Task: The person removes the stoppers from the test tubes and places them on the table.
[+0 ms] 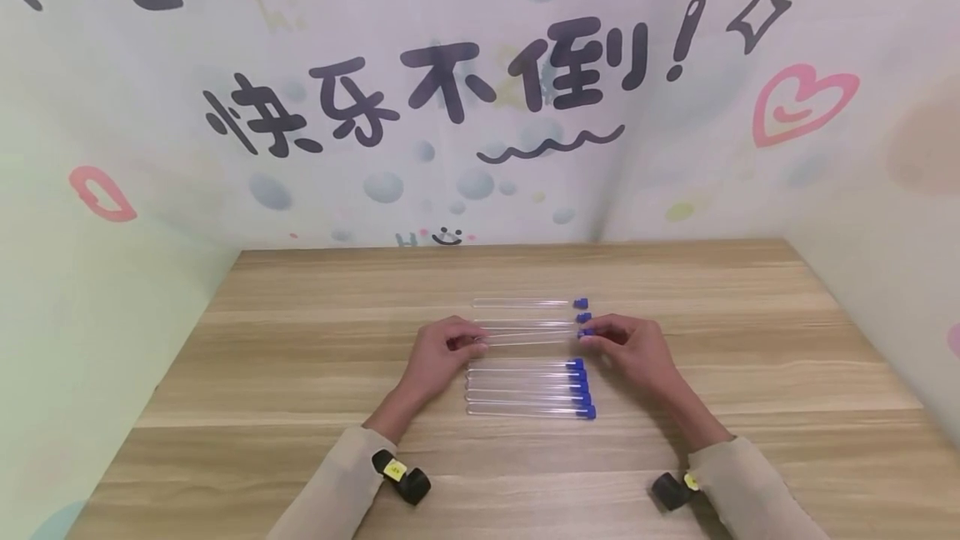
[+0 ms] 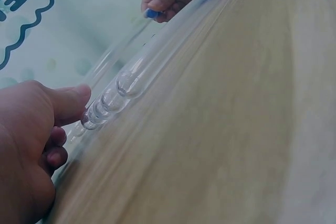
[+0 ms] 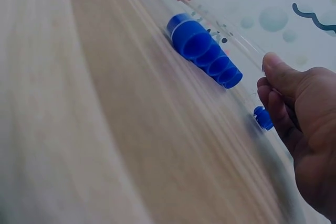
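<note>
A clear test tube (image 1: 528, 339) spans the gap between both hands, raised above the other tubes in the wrist views. My left hand (image 1: 442, 350) pinches its rounded end between thumb and fingers. At the other end my right hand (image 1: 636, 348) pinches the blue cap (image 2: 151, 13), which the fingers partly cover. Nearer to me lie several capped test tubes (image 1: 525, 397) side by side, their blue caps (image 3: 212, 59) all to the right. Beyond the held tube are two more tubes (image 1: 521, 303), each with a blue cap (image 1: 581, 303) at its right end; the farthest cap sits slightly apart from its tube.
Everything lies on a wood-grain table (image 1: 300, 315). A printed white cloth wall (image 1: 420, 182) rises at its back edge, with more cloth along the left and right sides. Each wrist wears a black camera (image 1: 411, 486) on a strap.
</note>
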The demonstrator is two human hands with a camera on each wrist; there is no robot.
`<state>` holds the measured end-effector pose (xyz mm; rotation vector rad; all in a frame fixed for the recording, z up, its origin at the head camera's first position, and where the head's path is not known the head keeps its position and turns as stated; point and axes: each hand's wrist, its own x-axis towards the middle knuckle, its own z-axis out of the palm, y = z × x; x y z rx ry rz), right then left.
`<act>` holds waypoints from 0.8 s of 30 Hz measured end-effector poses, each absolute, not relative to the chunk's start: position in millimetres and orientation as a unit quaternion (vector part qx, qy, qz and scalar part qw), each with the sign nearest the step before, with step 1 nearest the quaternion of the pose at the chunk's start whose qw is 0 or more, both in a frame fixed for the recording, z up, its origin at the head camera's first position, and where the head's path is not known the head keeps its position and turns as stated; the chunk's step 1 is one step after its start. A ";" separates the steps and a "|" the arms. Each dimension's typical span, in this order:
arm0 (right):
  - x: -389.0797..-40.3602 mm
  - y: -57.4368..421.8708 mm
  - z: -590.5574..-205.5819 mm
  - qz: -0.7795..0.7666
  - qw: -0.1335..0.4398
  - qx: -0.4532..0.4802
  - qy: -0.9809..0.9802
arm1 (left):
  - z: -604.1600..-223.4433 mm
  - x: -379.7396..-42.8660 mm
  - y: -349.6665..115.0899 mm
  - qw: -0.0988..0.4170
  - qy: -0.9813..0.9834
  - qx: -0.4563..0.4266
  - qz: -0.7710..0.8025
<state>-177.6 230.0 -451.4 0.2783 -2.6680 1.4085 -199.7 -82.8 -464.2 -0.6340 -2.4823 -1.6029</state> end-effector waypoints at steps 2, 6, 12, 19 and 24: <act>-177.4 229.8 -451.8 0.463 0.056 0.090 -0.880 | -463.4 -199.5 -82.6 0.058 -0.821 -0.206 -0.530; -177.4 230.3 -453.1 0.465 0.056 0.091 -0.879 | -462.3 -199.1 -82.3 0.057 -0.822 -0.203 -0.530; -177.9 235.3 -455.6 0.467 0.049 0.066 -0.880 | -463.8 -199.9 -82.2 0.068 -0.820 -0.180 -0.539; -178.4 239.5 -456.5 0.461 0.077 0.063 -0.882 | -463.8 -200.6 -81.5 0.077 -0.834 -0.150 -0.525; -178.9 240.4 -457.2 0.451 0.086 0.056 -0.886 | -462.4 -200.3 -80.6 0.082 -0.840 -0.151 -0.515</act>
